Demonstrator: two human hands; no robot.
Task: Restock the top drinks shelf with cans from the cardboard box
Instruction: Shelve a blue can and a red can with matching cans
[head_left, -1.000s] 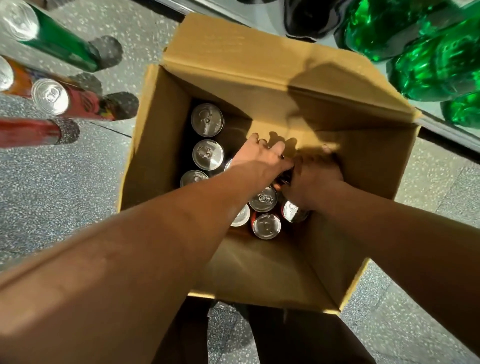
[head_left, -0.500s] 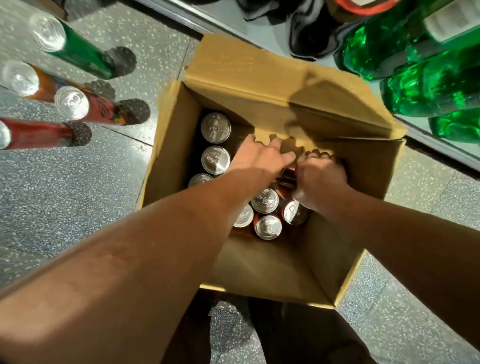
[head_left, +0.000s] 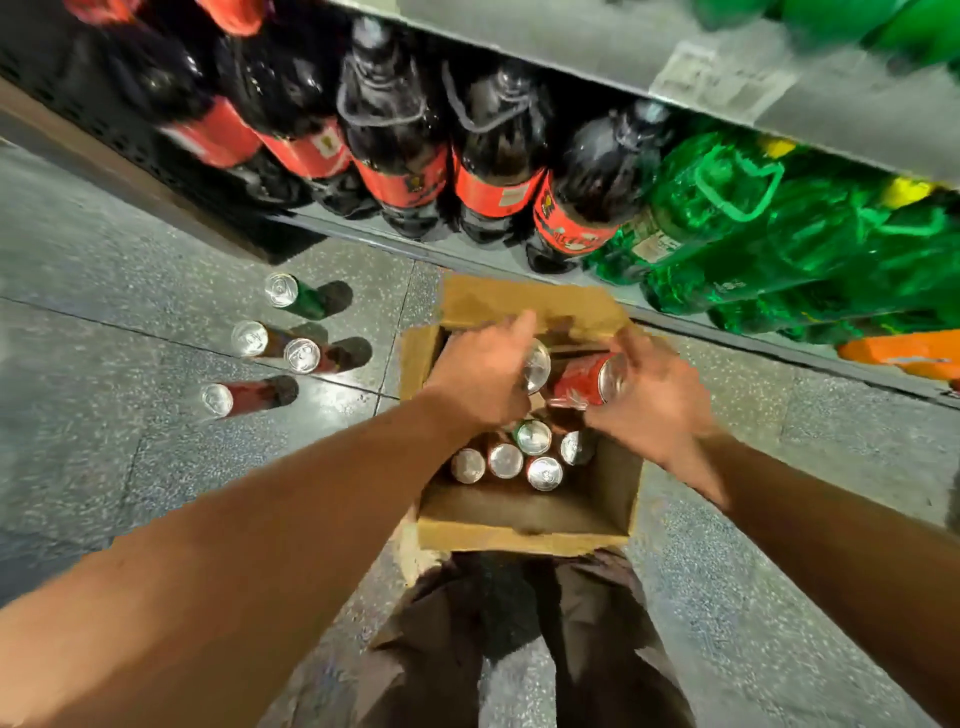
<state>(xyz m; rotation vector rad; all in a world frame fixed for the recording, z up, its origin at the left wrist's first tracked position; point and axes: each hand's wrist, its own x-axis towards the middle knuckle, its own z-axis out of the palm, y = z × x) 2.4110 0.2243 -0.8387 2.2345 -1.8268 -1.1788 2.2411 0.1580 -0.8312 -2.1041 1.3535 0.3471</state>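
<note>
"Two cans in hand at once, on the head camera?"

"Yes. The left hand (head_left: 483, 374) is curled round a silver-topped can (head_left: 536, 366). The right hand (head_left: 654, 400) grips a red can (head_left: 576, 382) lying on its side. Both are held just above the open cardboard box (head_left: 524, 535), where several more upright cans (head_left: 506, 460) wait."

"What makes the lift a clean one?"

"By my reading, part the hands first, since the two cans almost touch. Then raise them straight up, short of the raised far flap (head_left: 519, 301), and turn the red can upright before shelving it."

"And room to move?"

"The box sits on the floor (head_left: 130, 467), just before the bottom shelf of dark bottles (head_left: 498, 156) and green bottles (head_left: 727, 218). A grey shelf edge (head_left: 597, 57) overhangs them and is the likeliest knock on the way up. Four floor cans (head_left: 280, 291) stand to the left, well apart from the box and arms. The top drinks shelf itself is out of view."
</note>
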